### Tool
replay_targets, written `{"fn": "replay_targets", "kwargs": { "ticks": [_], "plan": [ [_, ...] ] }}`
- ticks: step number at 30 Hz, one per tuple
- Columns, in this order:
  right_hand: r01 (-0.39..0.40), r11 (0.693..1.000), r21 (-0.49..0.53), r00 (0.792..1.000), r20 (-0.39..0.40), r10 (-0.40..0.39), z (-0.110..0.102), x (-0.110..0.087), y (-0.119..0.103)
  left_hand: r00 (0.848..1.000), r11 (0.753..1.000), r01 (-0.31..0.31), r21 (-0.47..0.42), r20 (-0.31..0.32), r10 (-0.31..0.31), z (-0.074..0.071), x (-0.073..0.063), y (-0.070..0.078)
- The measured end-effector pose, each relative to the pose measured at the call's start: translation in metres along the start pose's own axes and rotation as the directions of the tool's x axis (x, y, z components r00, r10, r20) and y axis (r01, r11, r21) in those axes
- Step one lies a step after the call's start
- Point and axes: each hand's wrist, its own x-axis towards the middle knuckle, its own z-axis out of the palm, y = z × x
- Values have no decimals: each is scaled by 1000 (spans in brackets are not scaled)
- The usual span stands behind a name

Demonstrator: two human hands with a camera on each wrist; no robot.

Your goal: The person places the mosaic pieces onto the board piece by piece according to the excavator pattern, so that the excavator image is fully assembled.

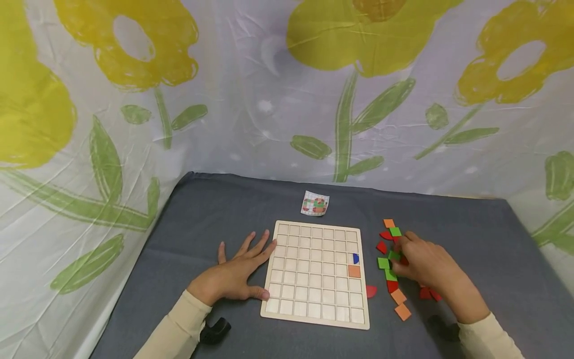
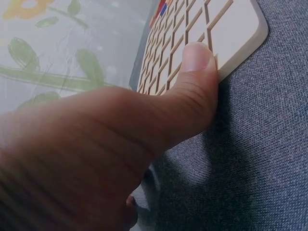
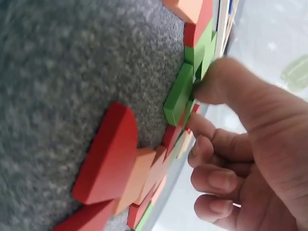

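Note:
My left hand (image 1: 235, 275) lies spread at the left side of a pale wooden grid board (image 1: 314, 322). In the left wrist view the thumb (image 2: 196, 72) presses on the board's rim near a corner. An orange square tile (image 1: 354, 271) and a blue rounded piece (image 1: 356, 259) sit in cells of the right column. Over the loose coloured tiles to the board's right, my right hand (image 1: 426, 259) reaches down, thumb and index finger apart. In the right wrist view its thumb tip is right at a green tile (image 3: 178, 94), the other fingers loosely bent.
A small printed card (image 1: 315, 203) with a coloured pattern lies behind the board. Several orange, red and green tiles are strewn on the grey cloth (image 1: 233, 209), among them an orange tile (image 1: 402, 312) near the front. A red rounded piece (image 1: 371, 291) lies against the board's right edge.

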Motion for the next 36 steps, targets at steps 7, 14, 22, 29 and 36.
{"fn": "replay_targets", "kwargs": {
  "ticks": [7,14,22,29,36],
  "plan": [
    [65,998,-13,997,-51,-65,-9,-3,-7,1000,1000,0,-1,-1,0,0,-1,0],
    [221,975,32,972,-81,-218,-12,8,-35,1000,1000,1,2,1,-1,-1,-1,0],
    [295,954,44,955,-52,-293,-5,26,-68,1000,1000,1,13,-4,-1,0,-1,1],
    [308,951,18,951,-26,-307,2,39,-82,1000,1000,15,23,3,-15,-1,-1,4],
    [312,950,-18,950,-22,-312,5,46,-90,998,997,56,43,19,-57,-5,-2,5]
  ]
}}
